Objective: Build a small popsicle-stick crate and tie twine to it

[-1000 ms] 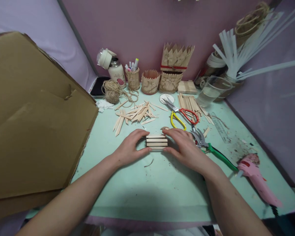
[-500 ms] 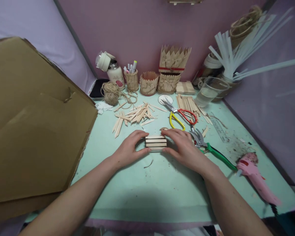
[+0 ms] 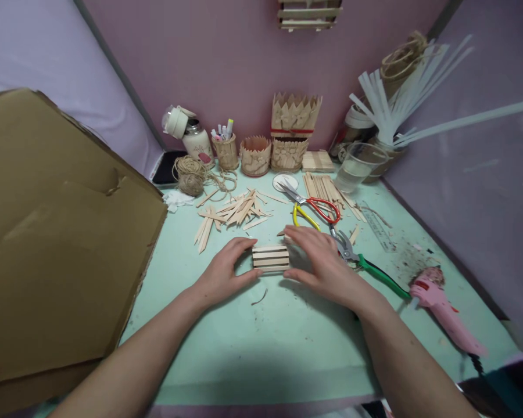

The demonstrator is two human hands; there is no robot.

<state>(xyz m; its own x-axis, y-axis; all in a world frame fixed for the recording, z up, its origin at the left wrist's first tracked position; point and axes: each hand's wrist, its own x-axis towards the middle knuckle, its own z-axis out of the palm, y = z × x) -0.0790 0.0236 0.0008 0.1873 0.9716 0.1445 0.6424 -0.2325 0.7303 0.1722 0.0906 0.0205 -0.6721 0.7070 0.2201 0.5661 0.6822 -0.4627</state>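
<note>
A small slatted piece of pale wooden craft sticks point(image 3: 271, 259) lies on the green tabletop in front of me, with dark gaps between its slats. My left hand point(image 3: 224, 268) holds its left end, index fingertip at the far corner and thumb at the near corner. At the right end, my right hand point(image 3: 322, 264) has thumb and fingers spread apart. Its thumb is close to the near corner, and the index finger is raised off the far corner. Beyond the hands are scissors with red and yellow handles point(image 3: 325, 210) and green-handled pruning shears point(image 3: 381, 276).
Cut wood scraps point(image 3: 239, 210) and a twine ball point(image 3: 190, 175) lie further back. Carved wooden cups point(image 3: 255, 157) line the wall. A pink glue gun point(image 3: 447, 316) rests at right, a plastic cup of water point(image 3: 353, 172) behind it. Large cardboard point(image 3: 65, 232) blocks the left side.
My right hand has loosened from the slatted piece, its index finger lifting off the far corner. The left hand stays on its end. The camera view has tilted upward a little.
</note>
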